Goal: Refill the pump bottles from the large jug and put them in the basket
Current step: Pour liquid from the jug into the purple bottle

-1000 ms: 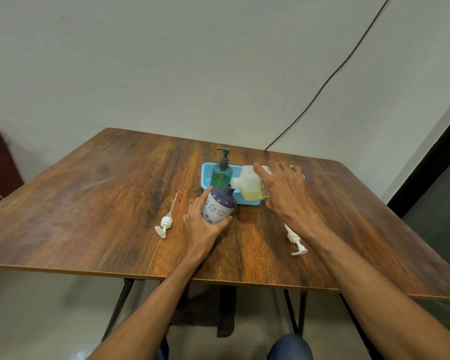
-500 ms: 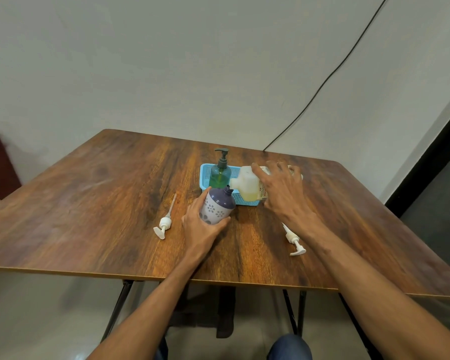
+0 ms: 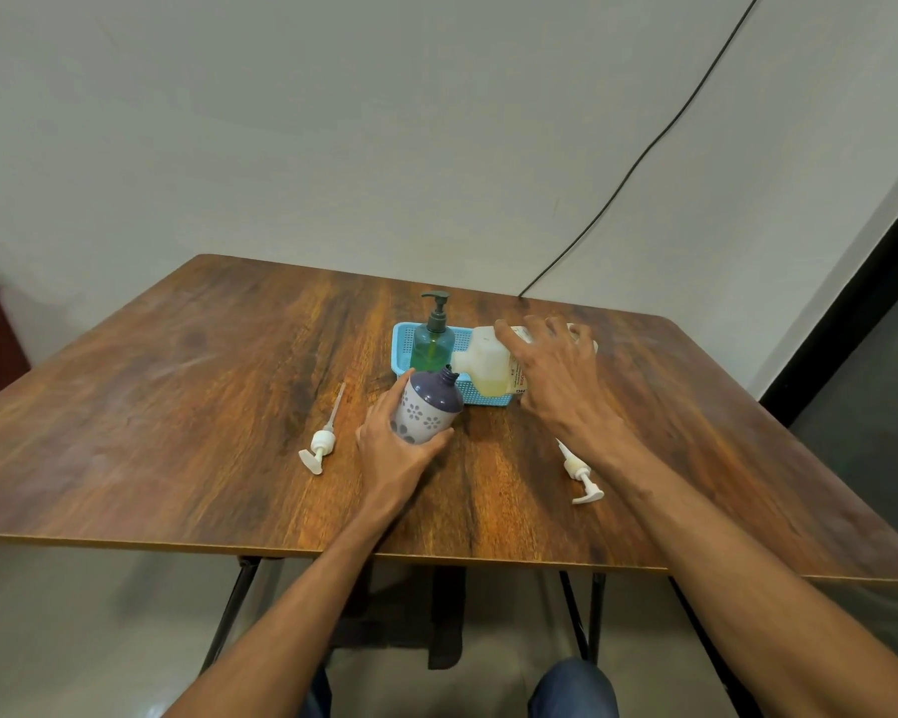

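Observation:
My left hand (image 3: 392, 453) grips a purple and white flowered bottle (image 3: 426, 406), tilted toward the right with its open neck up. My right hand (image 3: 556, 380) holds the large white jug (image 3: 488, 367) tipped on its side, its spout just above the bottle's neck; yellowish liquid shows inside. Behind them stands a blue basket (image 3: 405, 339) with a green pump bottle (image 3: 433, 344) upright in it. Two loose white pump heads lie on the table, one to the left (image 3: 320, 448) and one to the right (image 3: 581, 474).
The wooden table (image 3: 177, 406) has its front edge close to me. A black cable (image 3: 644, 158) runs down the wall behind. A dark doorway lies at the right, and a red-brown object at the far left edge.
The jug has tipped a little further toward the flowered bottle. Both hands keep nearly the same places.

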The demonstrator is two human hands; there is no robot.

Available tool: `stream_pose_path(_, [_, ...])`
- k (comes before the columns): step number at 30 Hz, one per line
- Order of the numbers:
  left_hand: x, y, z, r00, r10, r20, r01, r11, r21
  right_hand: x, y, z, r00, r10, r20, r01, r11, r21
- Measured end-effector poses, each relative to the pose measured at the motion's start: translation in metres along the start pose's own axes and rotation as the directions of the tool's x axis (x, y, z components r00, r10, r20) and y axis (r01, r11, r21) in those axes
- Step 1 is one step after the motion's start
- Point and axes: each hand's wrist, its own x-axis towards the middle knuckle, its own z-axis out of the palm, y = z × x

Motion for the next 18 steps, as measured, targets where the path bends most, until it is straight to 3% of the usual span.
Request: stream_pose_path(18, [0.0021, -0.0075, -0.0001, 1.0, -0.025, -0.001, 0.025, 0.999, -0.021, -0.0012, -0.0007, 0.0013, 1.0, -0.01, -0.001, 0.01, 1.0, 0.019])
